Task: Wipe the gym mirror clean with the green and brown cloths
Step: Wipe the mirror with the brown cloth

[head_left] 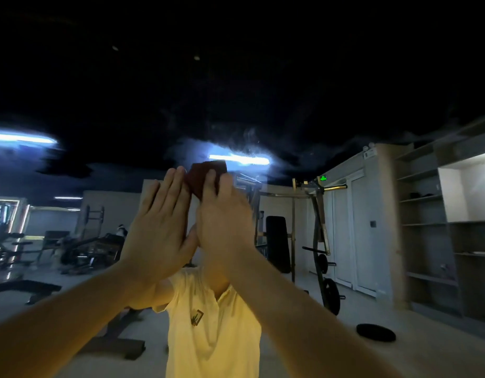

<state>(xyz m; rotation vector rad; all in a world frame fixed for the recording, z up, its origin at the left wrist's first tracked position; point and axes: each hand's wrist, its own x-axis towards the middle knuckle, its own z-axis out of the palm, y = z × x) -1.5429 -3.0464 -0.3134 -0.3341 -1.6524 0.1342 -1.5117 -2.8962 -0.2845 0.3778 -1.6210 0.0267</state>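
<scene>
Right hand [222, 214] is raised against the mirror [345, 91] and presses the brown cloth [204, 177] onto the glass. Its fingers lie fairly straight over the cloth's lower part — not curled round it, as far as the blur allows. Left hand [159, 222] is up just beside it, flat, its 4 fingers straight and together, holding nothing. Its fingertips reach the cloth's left edge; whether they touch it cannot be told. The 2 hands overlap at the thumb side.

The cloth sits high on the glass, just below a reflected strip light [238, 159], and hazy smears show on the mirror around that light. Below the hands the reflection shows a yellow shirt [214, 323]. To the right in the reflection stand a weight rack [315, 227] with a black bench pad [276, 241], a round plate [375, 332] lying on the floor, and open shelves [424, 214] — all dimly lit.
</scene>
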